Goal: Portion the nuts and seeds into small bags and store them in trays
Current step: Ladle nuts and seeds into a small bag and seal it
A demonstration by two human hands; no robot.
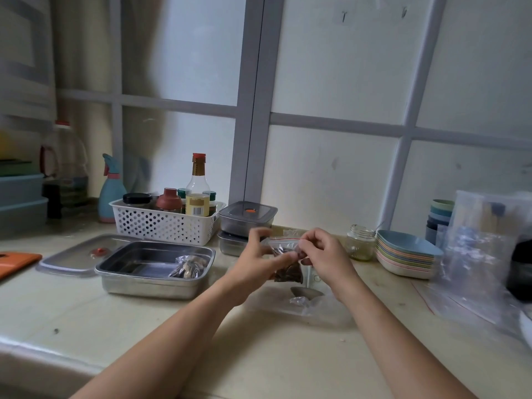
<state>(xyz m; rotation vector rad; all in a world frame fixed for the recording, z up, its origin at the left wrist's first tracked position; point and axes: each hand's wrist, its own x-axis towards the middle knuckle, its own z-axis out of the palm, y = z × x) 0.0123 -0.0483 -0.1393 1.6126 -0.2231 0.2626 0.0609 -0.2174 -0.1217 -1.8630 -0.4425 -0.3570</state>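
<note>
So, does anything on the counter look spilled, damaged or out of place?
Nothing serious. One dark speck lies alone on the countertop, near its front edge, left of the steel tray; perhaps a stray seed, too small to tell. The small bag pinched by the left hand and right hand shows no spill.

Two seed bags, one steel tray point(149, 286)
Clear zip bag point(288, 264) of brown seeds, hanging upright, held by its top; second bag point(188, 266), filled, lying at the open tray's right end.

A wide-angle camera rides on the person's head, looking forward and down across the tabletop point(273, 355), close to its near edge, facing the far panelled wall point(345, 67).
</note>
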